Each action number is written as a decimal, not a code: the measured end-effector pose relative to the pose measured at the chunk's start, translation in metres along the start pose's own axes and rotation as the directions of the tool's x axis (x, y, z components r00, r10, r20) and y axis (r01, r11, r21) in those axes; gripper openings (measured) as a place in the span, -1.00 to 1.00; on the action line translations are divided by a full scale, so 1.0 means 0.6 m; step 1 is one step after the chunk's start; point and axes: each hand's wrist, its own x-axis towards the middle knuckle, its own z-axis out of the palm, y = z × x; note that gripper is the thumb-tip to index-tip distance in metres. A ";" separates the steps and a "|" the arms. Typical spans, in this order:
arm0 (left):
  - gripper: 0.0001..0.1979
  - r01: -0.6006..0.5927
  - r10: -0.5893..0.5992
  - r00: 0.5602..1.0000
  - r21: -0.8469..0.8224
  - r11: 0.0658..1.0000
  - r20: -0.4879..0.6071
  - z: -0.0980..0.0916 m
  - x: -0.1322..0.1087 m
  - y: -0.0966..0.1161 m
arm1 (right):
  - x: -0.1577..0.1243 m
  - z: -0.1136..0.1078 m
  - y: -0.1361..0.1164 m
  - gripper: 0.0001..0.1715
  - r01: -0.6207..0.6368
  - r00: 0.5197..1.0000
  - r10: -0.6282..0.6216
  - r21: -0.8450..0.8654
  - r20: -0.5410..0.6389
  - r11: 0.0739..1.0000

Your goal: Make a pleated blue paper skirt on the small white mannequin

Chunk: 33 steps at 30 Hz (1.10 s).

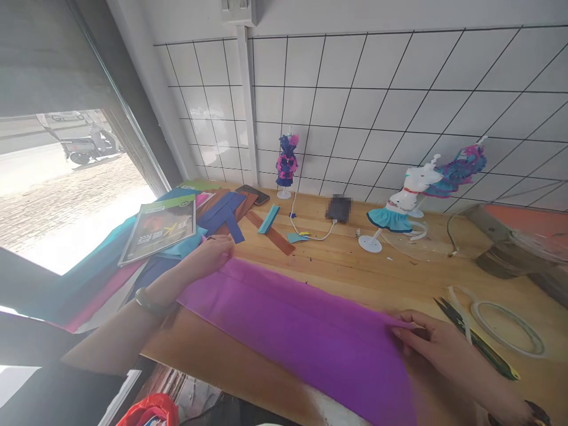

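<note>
A wide purple sheet (306,325), thin and smooth like crepe paper or fabric, stretches between my two hands over the wooden table. My left hand (213,254) is closed on its upper left corner, with a bangle on that wrist. At the right, my right hand (421,334) pinches the sheet's upper right edge between thumb and fingers. The lower part of the sheet hangs toward the table's front edge. Close to my right hand lie slim scissors or snips (479,340) with dark blades and a green-yellow handle.
Coloured sheets and a magazine (162,228) are piled at the left. Blue strips (222,216), a brown strip (273,234) and a phone (255,194) lie behind. Small dress forms (287,163) stand along the wall, one with a turquoise skirt (389,220). A white coil (508,328) lies right.
</note>
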 end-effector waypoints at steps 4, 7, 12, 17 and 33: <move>-0.78 -0.044 0.044 0.999 0.016 0.999 0.002 0.004 -0.019 0.000 | -0.009 0.006 0.005 -0.57 -0.066 0.996 0.058 0.131 0.060 0.989; -0.76 -0.059 0.059 0.998 0.030 0.998 -0.008 0.004 -0.037 0.001 | -0.016 0.008 0.011 -0.66 -0.056 0.998 0.056 0.126 0.004 0.990; -0.62 -0.119 0.121 0.992 0.080 0.990 -0.021 0.001 -0.064 0.006 | -0.023 0.006 0.018 -0.75 0.026 0.994 -0.030 -0.037 -0.102 0.999; -0.57 -0.156 0.156 0.988 0.128 0.979 0.006 0.001 -0.080 0.008 | -0.025 0.005 0.016 -0.78 0.127 0.982 -0.142 -0.120 -0.123 0.985; -0.68 0.017 -0.007 0.995 0.098 0.995 -0.101 0.011 -0.095 -0.028 | -0.037 0.005 0.006 -0.63 0.159 0.983 -0.174 -0.198 -0.061 0.967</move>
